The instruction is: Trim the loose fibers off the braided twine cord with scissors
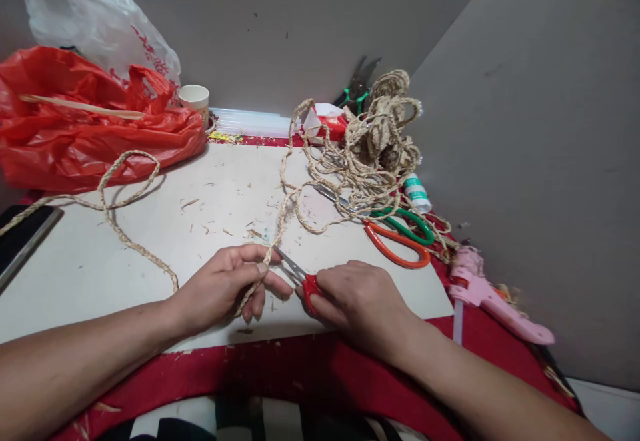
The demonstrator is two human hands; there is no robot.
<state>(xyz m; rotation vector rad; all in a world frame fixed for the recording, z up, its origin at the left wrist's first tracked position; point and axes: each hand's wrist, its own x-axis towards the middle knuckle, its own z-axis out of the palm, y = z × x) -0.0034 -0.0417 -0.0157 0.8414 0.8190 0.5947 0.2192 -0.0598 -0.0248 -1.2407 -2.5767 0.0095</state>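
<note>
A braided straw rope (281, 222) runs from the tangled heap at the back right down into my left hand (230, 281), pinched between thumb and forefinger. Its other stretch loops over the left side of the white board. My right hand (357, 298) is closed around the red handles of small scissors (295, 266). Their narrow metal blades point left, and the tips meet or nearly meet the rope just above my left thumb. I cannot tell how far apart the blades are.
Larger scissors (400, 241) with green and orange handles lie by the rope heap (383, 128). A pink glue gun (493, 294) rests at the right. At the left are a red plastic bag (65, 141), a paper cup (194, 96) and a phone (25, 238). Straw scraps litter the white board (235, 181).
</note>
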